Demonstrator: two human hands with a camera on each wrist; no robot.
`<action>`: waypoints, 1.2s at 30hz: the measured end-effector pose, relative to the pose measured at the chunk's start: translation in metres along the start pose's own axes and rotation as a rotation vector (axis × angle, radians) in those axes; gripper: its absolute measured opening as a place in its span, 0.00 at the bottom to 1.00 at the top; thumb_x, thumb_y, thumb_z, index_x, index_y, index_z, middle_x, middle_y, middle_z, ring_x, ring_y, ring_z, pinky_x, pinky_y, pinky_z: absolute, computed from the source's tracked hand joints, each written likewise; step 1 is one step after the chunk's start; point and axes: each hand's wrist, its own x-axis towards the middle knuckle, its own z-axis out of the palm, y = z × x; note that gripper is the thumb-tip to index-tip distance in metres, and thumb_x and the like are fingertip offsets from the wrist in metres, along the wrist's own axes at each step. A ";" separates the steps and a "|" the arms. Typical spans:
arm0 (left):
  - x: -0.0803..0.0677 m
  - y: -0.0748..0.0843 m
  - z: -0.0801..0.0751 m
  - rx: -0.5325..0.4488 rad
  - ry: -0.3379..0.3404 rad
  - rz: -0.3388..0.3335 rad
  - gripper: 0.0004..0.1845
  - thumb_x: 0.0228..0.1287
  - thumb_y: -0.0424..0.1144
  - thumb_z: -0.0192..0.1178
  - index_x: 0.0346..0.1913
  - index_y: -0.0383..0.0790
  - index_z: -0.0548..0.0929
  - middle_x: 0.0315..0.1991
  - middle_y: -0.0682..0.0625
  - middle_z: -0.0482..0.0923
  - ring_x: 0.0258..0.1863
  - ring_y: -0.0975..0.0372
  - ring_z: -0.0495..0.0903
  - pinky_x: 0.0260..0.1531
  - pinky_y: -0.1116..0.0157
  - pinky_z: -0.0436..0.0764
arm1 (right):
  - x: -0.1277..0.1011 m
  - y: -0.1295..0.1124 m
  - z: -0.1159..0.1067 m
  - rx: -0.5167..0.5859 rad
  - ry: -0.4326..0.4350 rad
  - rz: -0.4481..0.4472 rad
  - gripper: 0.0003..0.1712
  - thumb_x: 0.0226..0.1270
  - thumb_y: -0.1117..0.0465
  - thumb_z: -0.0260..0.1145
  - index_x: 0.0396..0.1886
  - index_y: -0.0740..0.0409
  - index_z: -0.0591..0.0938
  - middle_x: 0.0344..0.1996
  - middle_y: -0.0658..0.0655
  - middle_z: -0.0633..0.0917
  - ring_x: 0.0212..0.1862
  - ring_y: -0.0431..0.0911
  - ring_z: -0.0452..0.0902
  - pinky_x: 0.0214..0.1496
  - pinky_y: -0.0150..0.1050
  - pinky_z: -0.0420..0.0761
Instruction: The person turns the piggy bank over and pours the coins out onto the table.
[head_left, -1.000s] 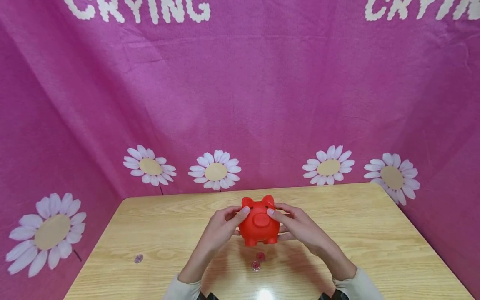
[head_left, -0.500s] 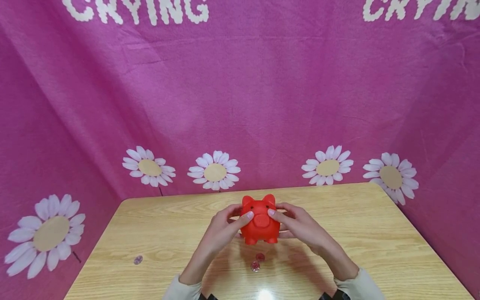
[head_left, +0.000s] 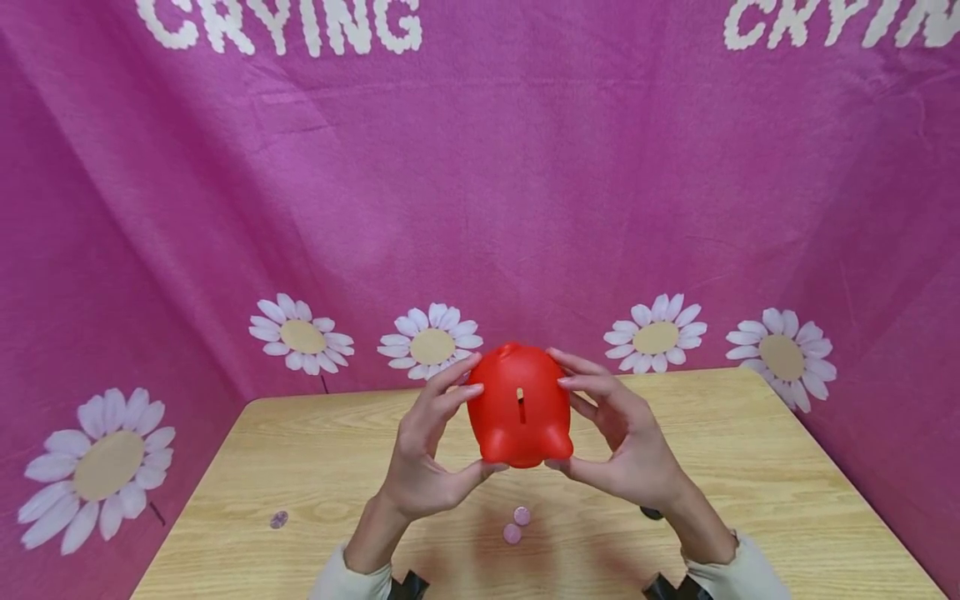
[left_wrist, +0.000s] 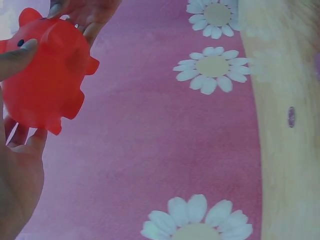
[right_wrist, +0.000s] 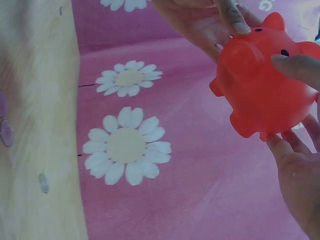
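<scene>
Both hands, left hand (head_left: 427, 450) and right hand (head_left: 626, 442), are clasping the red piggy bank (head_left: 521, 406) above the coins (head_left: 517, 524); keeping its slot facing up and grip even seems wise.

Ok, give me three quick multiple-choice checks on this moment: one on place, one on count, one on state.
1. Where is the piggy bank?
A. Standing on the table
B. Held above the table
C. Lying on the cloth

2. How many coins lie on the table?
A. One
B. Three
C. Six

3. How is the bank held?
A. By both hands
B. By the left hand only
C. By neither hand

Answers:
1 B, it is lifted clear of the wood, slot toward the head camera.
2 B, two coins lie under the bank and one coin lies far left.
3 A, the left hand and right hand grip its sides.
</scene>
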 end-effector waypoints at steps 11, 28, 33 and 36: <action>-0.012 -0.003 0.002 0.016 -0.015 -0.209 0.42 0.55 0.35 0.83 0.72 0.32 0.76 0.75 0.32 0.72 0.73 0.49 0.76 0.69 0.55 0.83 | -0.013 0.008 0.000 -0.054 0.029 0.193 0.50 0.44 0.84 0.81 0.72 0.67 0.75 0.78 0.64 0.73 0.79 0.46 0.71 0.68 0.41 0.85; -0.026 0.000 0.008 -0.046 -0.012 -0.752 0.39 0.59 0.36 0.80 0.74 0.43 0.77 0.70 0.44 0.81 0.68 0.51 0.81 0.60 0.62 0.88 | -0.023 0.015 0.005 -0.121 0.051 0.594 0.38 0.61 0.65 0.82 0.72 0.51 0.79 0.71 0.59 0.81 0.68 0.51 0.84 0.58 0.41 0.91; -0.030 -0.003 0.008 -0.113 0.000 -0.528 0.44 0.52 0.26 0.82 0.74 0.41 0.76 0.76 0.42 0.73 0.75 0.56 0.75 0.70 0.61 0.81 | -0.026 0.017 0.003 -0.021 0.061 0.384 0.45 0.50 0.78 0.83 0.69 0.59 0.78 0.77 0.58 0.76 0.75 0.41 0.76 0.67 0.39 0.86; -0.033 -0.003 0.010 -0.120 0.011 -0.470 0.44 0.50 0.25 0.82 0.73 0.36 0.76 0.76 0.37 0.73 0.75 0.52 0.75 0.72 0.57 0.80 | -0.029 0.017 0.004 -0.001 0.069 0.343 0.45 0.47 0.80 0.83 0.68 0.64 0.78 0.76 0.65 0.75 0.76 0.44 0.76 0.67 0.41 0.86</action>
